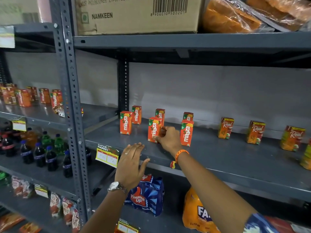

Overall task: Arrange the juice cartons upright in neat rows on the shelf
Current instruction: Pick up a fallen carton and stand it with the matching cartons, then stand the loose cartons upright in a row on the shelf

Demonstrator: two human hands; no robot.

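Several small orange Maaza cartons stand upright in two rows on the grey metal shelf (218, 158). My right hand (168, 139) grips the middle front Maaza carton (154, 129) by its right side. Other Maaza cartons stand at front left (125, 122), front right (186, 133) and behind them (136, 114). My left hand (132, 163) hovers open, palm down, at the shelf's front edge and holds nothing. Three Real cartons (225, 128) stand spaced apart to the right.
A slotted upright post (72, 105) divides this bay from the left bay, where more cartons (23, 97) stand. A Namkeen box (134, 15) sits on the shelf above. Dark bottles (39, 155), a Thums Up pack (144, 197) and a Fanta pack (196, 211) are below.
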